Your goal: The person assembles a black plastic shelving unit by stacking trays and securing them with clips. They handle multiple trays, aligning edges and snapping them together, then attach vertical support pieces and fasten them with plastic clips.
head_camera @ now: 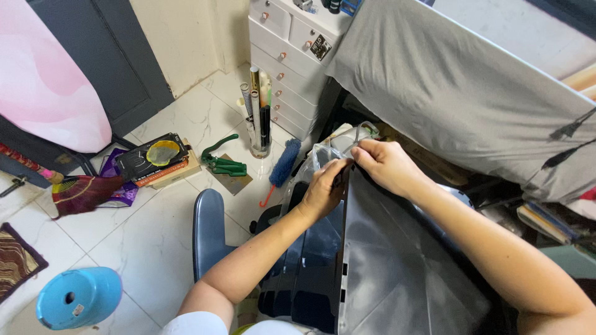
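A large dark grey plastic panel (385, 260) stands on edge in front of me, its thin top edge running away from me. My left hand (323, 189) grips that top edge near its far end, fingers curled over it. My right hand (385, 164) pinches the same far corner from the other side, almost touching the left hand. A clear plastic bag (320, 155) lies just beyond the hands. What the fingertips hold at the corner is hidden.
A grey cloth (459, 80) covers furniture at the right. A white drawer unit (285, 49) stands at the back, with a jar of rolled tubes (259, 118), a blue duster (284, 162) and green pliers (222, 162) on the tiled floor. A blue chair back (208, 229) and a blue stool (77, 298) are at the left.
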